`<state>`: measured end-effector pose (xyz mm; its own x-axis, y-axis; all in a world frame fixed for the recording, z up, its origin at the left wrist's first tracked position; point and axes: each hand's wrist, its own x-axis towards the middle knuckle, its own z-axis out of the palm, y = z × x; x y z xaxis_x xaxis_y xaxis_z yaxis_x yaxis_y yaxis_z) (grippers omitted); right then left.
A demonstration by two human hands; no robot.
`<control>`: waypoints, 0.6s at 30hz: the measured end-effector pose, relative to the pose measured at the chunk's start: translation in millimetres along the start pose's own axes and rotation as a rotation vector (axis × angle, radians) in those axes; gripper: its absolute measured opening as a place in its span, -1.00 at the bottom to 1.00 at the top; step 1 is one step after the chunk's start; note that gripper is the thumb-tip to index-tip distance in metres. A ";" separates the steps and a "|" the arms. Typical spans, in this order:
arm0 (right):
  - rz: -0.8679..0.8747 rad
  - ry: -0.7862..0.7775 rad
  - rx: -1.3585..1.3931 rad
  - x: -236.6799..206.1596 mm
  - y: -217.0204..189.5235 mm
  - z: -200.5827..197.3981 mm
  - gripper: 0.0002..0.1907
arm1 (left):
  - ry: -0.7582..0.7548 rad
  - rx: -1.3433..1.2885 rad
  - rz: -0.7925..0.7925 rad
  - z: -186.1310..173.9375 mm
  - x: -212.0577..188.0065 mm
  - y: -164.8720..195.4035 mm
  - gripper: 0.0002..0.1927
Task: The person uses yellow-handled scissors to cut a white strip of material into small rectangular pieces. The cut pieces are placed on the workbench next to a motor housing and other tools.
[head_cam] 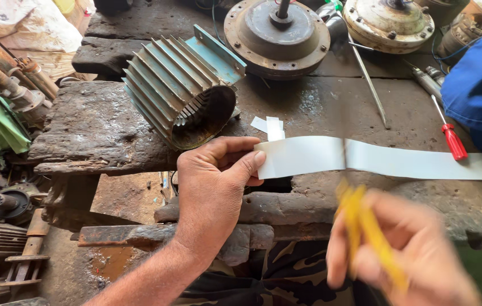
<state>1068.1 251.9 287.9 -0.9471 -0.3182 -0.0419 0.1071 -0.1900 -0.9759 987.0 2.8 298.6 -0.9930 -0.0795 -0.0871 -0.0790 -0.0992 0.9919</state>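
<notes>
My left hand [213, 180] pinches the left end of a long white paper strip [377, 160] that stretches to the right across the dirty workbench [331, 102]. My right hand [405, 249], blurred by motion, grips yellow-handled scissors [365, 226] just below the middle of the strip; a thin dark blade line crosses the strip there. A finned grey-green motor housing [181, 85] lies on its side just behind my left hand. Two small white paper offcuts [269, 126] lie beside it.
A red-handled screwdriver [450, 136] lies at the right by a blue-sleeved person [481, 90]. Two round rusty motor end covers [277, 34] [388, 22] sit at the back, with a thin metal rod [370, 85] between. Motor parts and pipes [3, 85] crowd the left floor.
</notes>
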 end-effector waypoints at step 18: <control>0.450 -0.108 0.061 -9.7 77.6 -16.9 -0.44 | 0.083 -0.033 0.055 -1.4 -2.3 -2.4 -0.79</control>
<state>1080.6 255.9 209.0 -0.7659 -0.4757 -0.4326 0.5209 -0.0646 -0.8512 989.7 1.9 296.3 -0.9850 -0.1672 -0.0414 -0.0205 -0.1248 0.9920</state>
